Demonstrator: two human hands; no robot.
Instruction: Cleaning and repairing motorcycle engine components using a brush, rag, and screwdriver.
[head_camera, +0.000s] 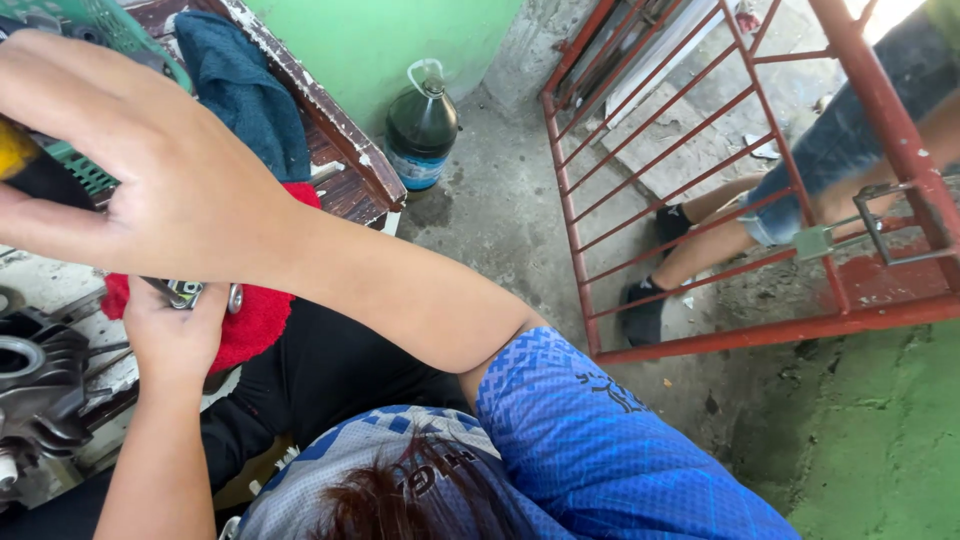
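Progress: a small metal part (188, 292) is gripped over the red cloth (255, 315); the finned engine piece (40, 385) at 9 o'clock lies untouched on the desk (45, 285).
Left hand (172, 335): clenched on the metal part.
Right hand (130, 160): raised at 10 o'clock, grasping a yellow-handled tool (14, 148).
Containers: a dark jug (421, 125) at 12 o'clock, nearly full of dark liquid; a green crate (95, 25), contents hidden.

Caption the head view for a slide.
Left hand holds a metal part over red cloth; right hand holds a yellow-handled tool.
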